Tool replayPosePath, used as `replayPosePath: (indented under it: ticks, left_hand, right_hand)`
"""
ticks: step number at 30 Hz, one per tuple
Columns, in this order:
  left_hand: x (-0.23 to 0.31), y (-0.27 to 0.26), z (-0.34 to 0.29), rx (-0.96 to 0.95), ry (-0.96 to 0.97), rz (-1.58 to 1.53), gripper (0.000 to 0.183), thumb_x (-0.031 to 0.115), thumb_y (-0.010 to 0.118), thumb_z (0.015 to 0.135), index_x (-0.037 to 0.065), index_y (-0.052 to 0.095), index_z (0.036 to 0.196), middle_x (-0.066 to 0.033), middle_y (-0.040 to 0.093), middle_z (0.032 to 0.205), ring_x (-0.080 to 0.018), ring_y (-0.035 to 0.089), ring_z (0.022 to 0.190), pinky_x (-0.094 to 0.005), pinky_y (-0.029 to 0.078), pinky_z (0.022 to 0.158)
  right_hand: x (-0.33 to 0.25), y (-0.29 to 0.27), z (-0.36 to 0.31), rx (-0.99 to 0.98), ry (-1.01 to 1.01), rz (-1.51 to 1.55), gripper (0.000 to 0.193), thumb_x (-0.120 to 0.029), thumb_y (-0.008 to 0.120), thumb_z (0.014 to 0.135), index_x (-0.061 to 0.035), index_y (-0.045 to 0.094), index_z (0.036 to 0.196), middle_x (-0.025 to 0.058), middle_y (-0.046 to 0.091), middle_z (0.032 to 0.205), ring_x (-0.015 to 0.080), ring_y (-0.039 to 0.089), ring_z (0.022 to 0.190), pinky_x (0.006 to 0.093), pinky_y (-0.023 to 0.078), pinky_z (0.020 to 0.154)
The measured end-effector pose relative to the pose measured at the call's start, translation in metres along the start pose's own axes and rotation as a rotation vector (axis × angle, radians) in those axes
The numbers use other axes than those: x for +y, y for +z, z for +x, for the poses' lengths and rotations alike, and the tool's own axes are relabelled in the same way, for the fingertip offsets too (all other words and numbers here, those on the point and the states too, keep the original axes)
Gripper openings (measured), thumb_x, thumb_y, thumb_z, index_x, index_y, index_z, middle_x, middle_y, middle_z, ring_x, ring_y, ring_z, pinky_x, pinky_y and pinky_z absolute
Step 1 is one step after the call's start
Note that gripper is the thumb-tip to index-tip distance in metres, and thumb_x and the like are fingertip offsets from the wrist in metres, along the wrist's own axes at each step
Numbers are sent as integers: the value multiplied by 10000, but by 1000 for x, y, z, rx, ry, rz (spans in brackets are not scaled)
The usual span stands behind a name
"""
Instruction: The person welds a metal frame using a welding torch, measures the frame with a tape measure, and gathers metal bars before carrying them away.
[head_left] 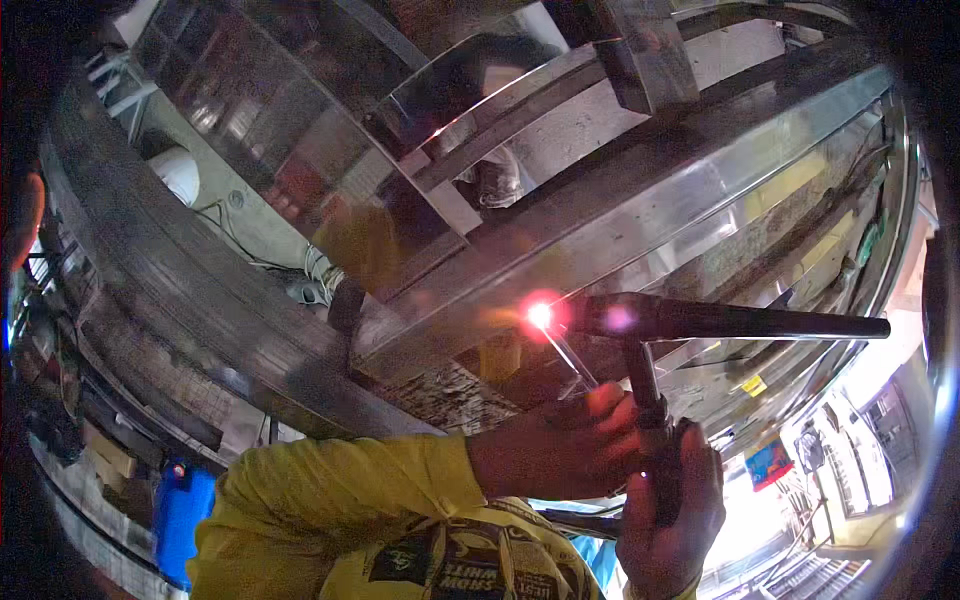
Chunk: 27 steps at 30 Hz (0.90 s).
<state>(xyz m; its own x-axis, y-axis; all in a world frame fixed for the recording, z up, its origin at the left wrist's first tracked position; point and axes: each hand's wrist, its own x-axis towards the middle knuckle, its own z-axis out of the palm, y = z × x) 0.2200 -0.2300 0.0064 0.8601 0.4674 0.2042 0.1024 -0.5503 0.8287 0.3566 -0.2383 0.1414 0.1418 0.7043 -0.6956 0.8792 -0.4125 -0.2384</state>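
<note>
A black TIG welding torch [690, 318] lies nearly level above a shiny metal beam [640, 230], its long back cap pointing right. My right hand [680, 500] is closed around its handle, below the torch head. A bright pinkish-white arc [540, 315] glows at the torch's left end, against the beam's lower edge. My left hand [565, 440], in a yellow sleeve, pinches a thin filler rod [570, 360] whose far end reaches the glow. The two hands are close together, and the left fingertips are beside the torch handle. Glare hides the weld spot itself.
A wide dark metal bar [200, 290] runs along the left and meets the beam near the arc. Metal crosspieces [650, 60] stand at the top. A blue container [180, 525] sits at lower left. Cables [315, 270] lie on the floor between the bars.
</note>
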Motion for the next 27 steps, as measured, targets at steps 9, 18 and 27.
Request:
replayPosePath:
  ticks: [9, 18, 27]
  left_hand:
    - [7, 30, -13, 121, 22, 85, 428, 365, 524, 958, 60, 604, 1247, -93, 624, 1244, -317, 581, 1183, -487, 397, 1102]
    - [6, 19, -7, 135, -25, 110, 483, 301, 601, 860, 42, 608, 1268, -99, 640, 1211, -271, 630, 1120, -466, 403, 1129]
    - [2, 13, -6, 99, -46, 61, 489, 303, 607, 770, 82, 652, 1204, -47, 620, 1205, -233, 602, 1183, -440, 348, 1137]
  right_hand:
    - [14, 22, -19, 218, 30, 144, 710, -304, 639, 973, 135, 365, 1460, 293, 643, 1194, 377, 703, 1027, 427, 576, 859]
    - [14, 14, -13, 135, 52, 204, 703, -273, 645, 967, 136, 357, 1462, 332, 586, 1287, 400, 664, 1107, 451, 558, 908]
    - [20, 21, -17, 190, -52, -2, 691, -276, 650, 962, 134, 385, 1451, 314, 595, 1269, 394, 681, 1044, 448, 558, 886]
